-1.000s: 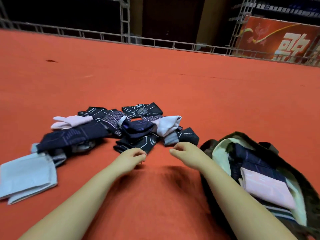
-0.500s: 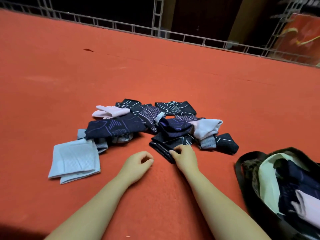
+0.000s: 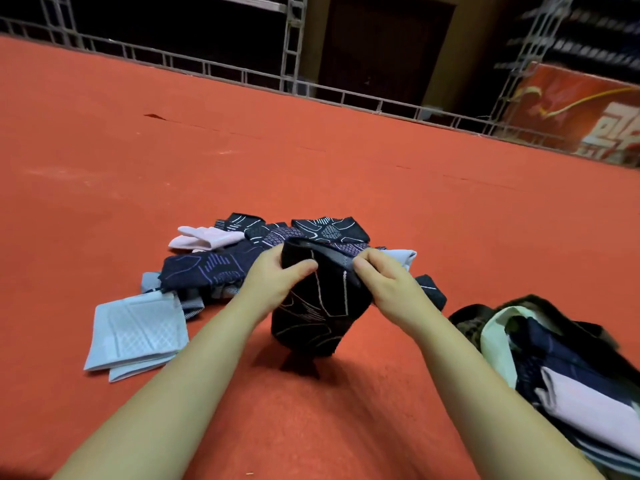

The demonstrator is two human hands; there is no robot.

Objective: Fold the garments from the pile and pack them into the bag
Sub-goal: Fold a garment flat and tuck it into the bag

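- Both grips were on one dark patterned garment (image 3: 317, 306): my left hand (image 3: 277, 275) pinched its top edge on the left, my right hand (image 3: 382, 277) pinched the same edge on the right.
- The garment hung straight down from that edge, long axis near vertical, its bottom hem touching the red floor (image 3: 311, 140) just in front of the pile (image 3: 263, 251).
- The held edge ran left to right between my hands, so by my judgement the fold would turn on swinging the hanging end up or laying it flat toward me.
- The bag (image 3: 512, 327) lay open to my right, near the right forearm and well apart from the left; folded items were already inside. Right hand was the nearer one for packing.
- A folded pale blue cloth (image 3: 138, 332) lay on the floor to my left, beside the pile.
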